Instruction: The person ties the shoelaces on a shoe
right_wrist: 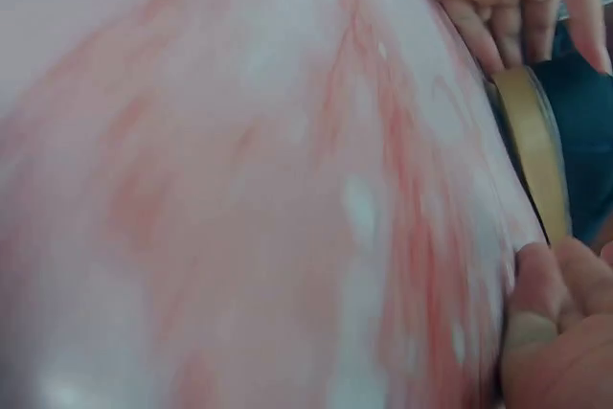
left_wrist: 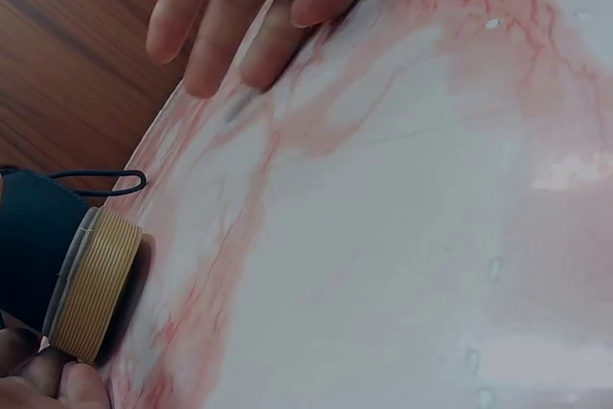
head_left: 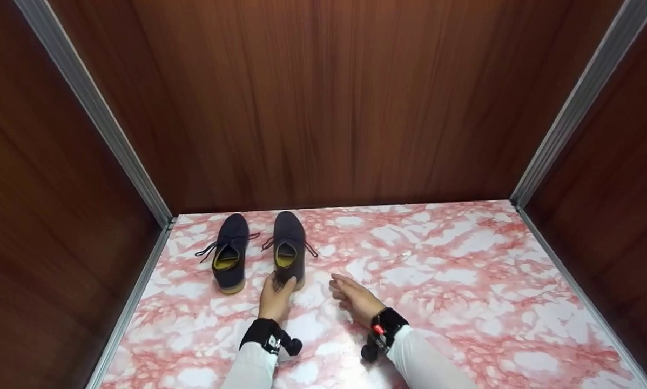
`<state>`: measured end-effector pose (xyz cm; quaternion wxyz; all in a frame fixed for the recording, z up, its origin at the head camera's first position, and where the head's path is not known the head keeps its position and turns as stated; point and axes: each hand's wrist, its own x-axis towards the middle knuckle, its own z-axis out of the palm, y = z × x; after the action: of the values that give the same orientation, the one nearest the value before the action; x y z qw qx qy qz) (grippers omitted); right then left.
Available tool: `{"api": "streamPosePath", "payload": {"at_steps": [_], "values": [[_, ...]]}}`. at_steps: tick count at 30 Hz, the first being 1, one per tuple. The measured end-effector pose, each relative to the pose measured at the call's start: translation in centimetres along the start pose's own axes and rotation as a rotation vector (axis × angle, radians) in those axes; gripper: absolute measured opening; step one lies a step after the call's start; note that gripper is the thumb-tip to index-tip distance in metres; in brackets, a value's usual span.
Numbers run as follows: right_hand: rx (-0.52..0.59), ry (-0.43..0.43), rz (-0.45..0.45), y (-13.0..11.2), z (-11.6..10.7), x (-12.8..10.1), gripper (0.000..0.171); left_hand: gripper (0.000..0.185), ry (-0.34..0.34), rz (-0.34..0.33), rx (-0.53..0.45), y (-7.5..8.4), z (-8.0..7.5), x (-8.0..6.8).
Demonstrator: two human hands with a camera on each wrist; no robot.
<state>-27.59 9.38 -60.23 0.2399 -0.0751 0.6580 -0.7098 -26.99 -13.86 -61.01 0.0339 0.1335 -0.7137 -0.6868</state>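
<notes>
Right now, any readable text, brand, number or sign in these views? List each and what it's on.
None readable in any view.
The two dark shoes, the left one and the right one, show no logo or label.
The wrist straps carry small white and red marks, too small to read.
The pink marbled floor and wood walls bear no print.
The left hand touches the right shoe's heel; the right hand rests open on the floor.
</notes>
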Motion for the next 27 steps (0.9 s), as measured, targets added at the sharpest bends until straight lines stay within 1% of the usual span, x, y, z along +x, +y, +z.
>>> {"api": "streamPosePath", "payload": {"at_steps": [2, 3, 4, 6, 10, 13, 15, 16, 18, 21, 23, 25, 27], "values": [[0.033, 0.002, 0.016, 0.0, -1.0, -1.0, 0.066, 0.078, -0.027, -0.029, -0.039, -0.1, -0.5, -0.4], [0.018, 0.013, 0.019, -0.2, -1.6, -1.6, 0.067, 0.079, -0.041, -0.039, -0.053, -0.1, -0.7, -0.6], [-0.023, 0.026, 0.015, -0.3, -2.2, -2.3, 0.066, 0.080, -0.051, -0.041, -0.055, -0.2, -0.9, -0.9], [-0.146, 0.055, -0.020, -0.7, -3.5, -3.5, 0.065, 0.081, -0.070, -0.024, -0.058, -0.2, -1.3, -1.4], [-0.426, 0.122, -0.080, -1.5, -5.8, -6.0, 0.062, 0.078, -0.078, 0.019, 0.024, -0.3, -2.2, -2.9], [-0.586, 0.143, -0.075, -2.3, -7.1, -8.0, 0.065, 0.077, -0.096, 0.019, 0.080, -0.1, -2.7, -4.1], [-0.708, 0.151, -0.077, -2.8, -8.0, -9.2, 0.068, 0.077, -0.108, 0.035, 0.137, 0.3, -3.0, -4.8], [-0.778, 0.151, -0.082, -3.0, -8.5, -9.7, 0.068, 0.076, -0.112, 0.046, 0.173, 0.5, -3.1, -5.0], [-0.910, 0.162, -0.096, -3.4, -9.3, -10.7, 0.069, 0.076, -0.109, 0.093, 0.269, 0.9, -3.3, -5.4], [-1.088, 0.206, -0.132, -3.7, -10.3, -11.9, 0.071, 0.079, -0.078, 0.184, 0.500, 1.4, -3.6, -5.8], [-1.155, 0.240, -0.140, -3.8, -10.7, -12.4, 0.073, 0.085, -0.048, 0.235, 0.670, 1.7, -3.8, -6.0], [-1.202, 0.268, -0.139, -3.7, -10.9, -12.7, 0.076, 0.091, -0.025, 0.277, 0.814, 1.9, -4.0, -6.2], [-1.239, 0.280, -0.131, -3.7, -10.9, -12.8, 0.078, 0.096, -0.014, 0.307, 0.909, 2.1, -4.3, -6.4]]}}
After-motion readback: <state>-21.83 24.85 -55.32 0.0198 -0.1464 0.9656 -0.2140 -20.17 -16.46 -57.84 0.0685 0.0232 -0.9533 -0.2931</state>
